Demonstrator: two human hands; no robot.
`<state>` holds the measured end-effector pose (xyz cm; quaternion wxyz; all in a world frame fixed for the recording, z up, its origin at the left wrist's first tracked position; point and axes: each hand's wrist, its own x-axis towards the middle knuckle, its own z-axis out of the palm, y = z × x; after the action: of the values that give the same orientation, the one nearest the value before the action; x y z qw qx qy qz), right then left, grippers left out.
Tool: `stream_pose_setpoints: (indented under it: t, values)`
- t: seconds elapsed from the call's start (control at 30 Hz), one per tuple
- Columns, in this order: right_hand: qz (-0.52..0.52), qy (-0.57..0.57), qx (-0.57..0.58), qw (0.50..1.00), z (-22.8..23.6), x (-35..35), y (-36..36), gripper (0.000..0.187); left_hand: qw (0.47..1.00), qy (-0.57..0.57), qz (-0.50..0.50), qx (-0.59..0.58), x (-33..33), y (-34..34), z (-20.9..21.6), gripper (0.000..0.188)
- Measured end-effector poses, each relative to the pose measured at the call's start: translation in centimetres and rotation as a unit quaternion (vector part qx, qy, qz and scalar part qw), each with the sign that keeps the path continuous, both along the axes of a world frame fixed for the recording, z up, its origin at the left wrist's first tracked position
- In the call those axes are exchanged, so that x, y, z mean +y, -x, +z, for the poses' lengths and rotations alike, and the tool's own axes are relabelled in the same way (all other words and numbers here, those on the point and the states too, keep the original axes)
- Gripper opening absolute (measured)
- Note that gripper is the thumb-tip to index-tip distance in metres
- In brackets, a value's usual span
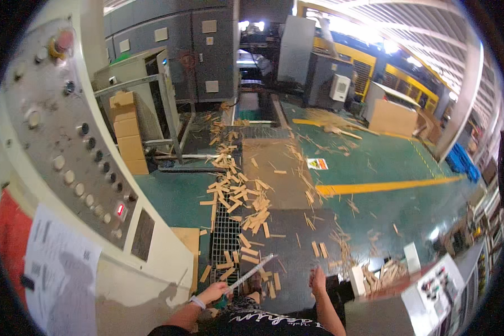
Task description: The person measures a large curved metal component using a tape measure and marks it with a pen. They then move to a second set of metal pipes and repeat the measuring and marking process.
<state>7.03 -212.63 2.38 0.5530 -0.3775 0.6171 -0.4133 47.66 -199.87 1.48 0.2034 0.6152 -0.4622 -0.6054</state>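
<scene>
Low in the head view, my left hand [211, 292] is closed round the near end of a long, thin whitish strip [252, 271]. The strip slants away to the right over the littered floor; whether it is a ruler is too blurred to tell. A light band circles my left wrist. My right hand [318, 281] hangs to the right of my body with its fingers curled in, and no object shows in it. Below both hands lie many small flat wood pieces [257, 218], scattered on a floor grating [224, 235] and a dark walkway plate [297, 241].
On the left stands a control panel [56, 123] with buttons and a hanging paper sheet [61, 269]. A second button console [437, 294] is at lower right, beside a bin of wood scraps [383, 275]. Grey cabinets [213, 61] and folded cardboard [127, 131] stand farther off.
</scene>
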Motion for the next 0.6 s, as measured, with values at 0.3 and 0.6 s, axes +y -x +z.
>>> stream_pose_setpoints:
  t: [0.3, 0.6]
  values:
    - [0.197, -0.040, 0.486, 0.850, -5.3, -25.6, 2.2, 0.018, 0.969, 0.241, 0.061, 0.013, -37.8, 2.5, 2.0, 0.019]
    - [0.362, -0.012, 0.501, 0.786, -7.6, -54.7, -15.1, 0.019, 0.947, 0.289, 0.131, -0.041, -52.2, -12.1, 3.7, 0.021]
